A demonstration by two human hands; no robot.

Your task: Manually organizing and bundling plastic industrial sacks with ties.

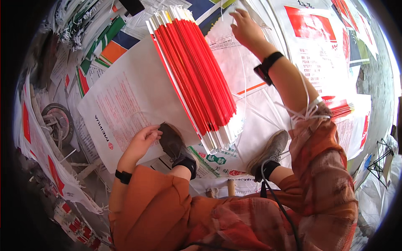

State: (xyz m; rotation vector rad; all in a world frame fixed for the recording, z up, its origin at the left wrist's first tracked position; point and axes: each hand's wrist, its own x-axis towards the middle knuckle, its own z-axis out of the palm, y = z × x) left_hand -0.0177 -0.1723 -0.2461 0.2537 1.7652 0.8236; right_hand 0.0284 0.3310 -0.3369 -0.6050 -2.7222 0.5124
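Note:
My left hand [141,141] rests with curled fingers on the near edge of a large white woven sack [125,104] printed in red, next to my left shoe [173,146]. My right hand [245,27] reaches far forward, fingers spread, touching a white sack with grey print [228,58] beyond the pile. Between the hands lies a thick fanned stack of red-edged white sacks [197,75], running from the far middle toward my feet. A thin white string [244,79] trails from near my right hand down past the stack.
Printed sacks cover the floor all around, with red-and-white ones [312,25] at the far right and green, orange and blue ones [106,39] at the far left. A small wheel [58,119] sits at the left. My right shoe [272,150] stands on the sacks.

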